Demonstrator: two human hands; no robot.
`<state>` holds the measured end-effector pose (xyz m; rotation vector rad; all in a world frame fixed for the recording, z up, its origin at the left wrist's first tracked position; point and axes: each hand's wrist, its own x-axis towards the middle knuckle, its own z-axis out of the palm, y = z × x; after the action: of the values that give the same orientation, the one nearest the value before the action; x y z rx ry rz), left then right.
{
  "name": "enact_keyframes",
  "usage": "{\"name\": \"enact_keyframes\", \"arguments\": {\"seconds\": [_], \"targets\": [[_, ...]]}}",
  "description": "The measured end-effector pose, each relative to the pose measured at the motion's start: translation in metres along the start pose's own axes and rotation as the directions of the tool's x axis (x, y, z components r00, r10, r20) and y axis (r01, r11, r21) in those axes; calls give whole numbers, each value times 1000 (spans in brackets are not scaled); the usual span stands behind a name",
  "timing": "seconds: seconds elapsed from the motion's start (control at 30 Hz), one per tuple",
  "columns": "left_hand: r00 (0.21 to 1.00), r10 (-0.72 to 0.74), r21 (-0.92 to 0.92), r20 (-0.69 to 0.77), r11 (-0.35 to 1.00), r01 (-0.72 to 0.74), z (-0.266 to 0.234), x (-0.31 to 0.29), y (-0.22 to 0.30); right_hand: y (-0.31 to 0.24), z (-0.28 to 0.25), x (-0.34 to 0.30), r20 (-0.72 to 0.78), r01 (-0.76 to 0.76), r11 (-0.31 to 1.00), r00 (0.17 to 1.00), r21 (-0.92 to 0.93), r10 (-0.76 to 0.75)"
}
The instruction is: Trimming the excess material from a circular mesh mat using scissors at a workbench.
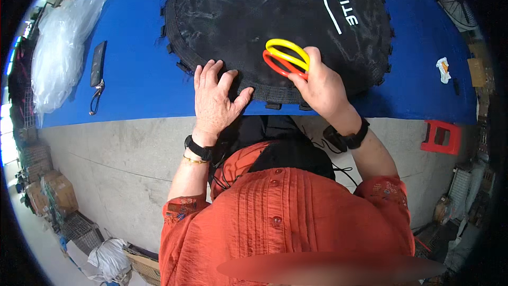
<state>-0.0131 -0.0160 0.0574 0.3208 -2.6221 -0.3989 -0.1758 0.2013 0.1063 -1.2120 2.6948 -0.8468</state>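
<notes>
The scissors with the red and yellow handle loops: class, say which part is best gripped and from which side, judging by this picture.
Probably the handle loops of the scissors, approached from the near right, as the right hand does. The loops lie exposed on the black round mat; the blades are hidden under that hand.

Single head view, looking steeply down, close over blue table [132,85] edge.

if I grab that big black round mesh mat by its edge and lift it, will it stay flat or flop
The black mesh mat probably flops: it looks like thin woven fabric, and it lies flat under the left hand. Its stitched rim with loops seems thicker, so the edge may hold some shape. It is likely light for its size, though wide enough to drag on the blue table.
</notes>
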Motion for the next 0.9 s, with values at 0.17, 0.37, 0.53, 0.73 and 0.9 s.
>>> {"name": "enact_keyframes", "arguments": {"seconds": [0.17, 0.37, 0.53, 0.73, 0.9], "targets": [[1000, 6, -2, -11, 1000, -6, 3, -1, -1, -13, 8, 28, 17, -112, 992, 993, -64, 114], [1000, -1, 0, -9, 1000, 1, 1, -1, 0, -29, 23, 22, 58, 11, 995, 998, -96, -5], [1000, -2, -1, -10, 1000, 2, 2, -1, -2, -20, 11, 36, -3, -90, 991, 996, -97, 91], [1000, -8, -22, -4, 1000, 8, 2, -1, -1, 4, 2, 17, 9, -78, 994, 997, -77, 79], [1000, 2, -16, -12, 1000, -2, 1, -2, -2, 41, -16, 13, -139, -299, 949, 949, -102, 284]]}}
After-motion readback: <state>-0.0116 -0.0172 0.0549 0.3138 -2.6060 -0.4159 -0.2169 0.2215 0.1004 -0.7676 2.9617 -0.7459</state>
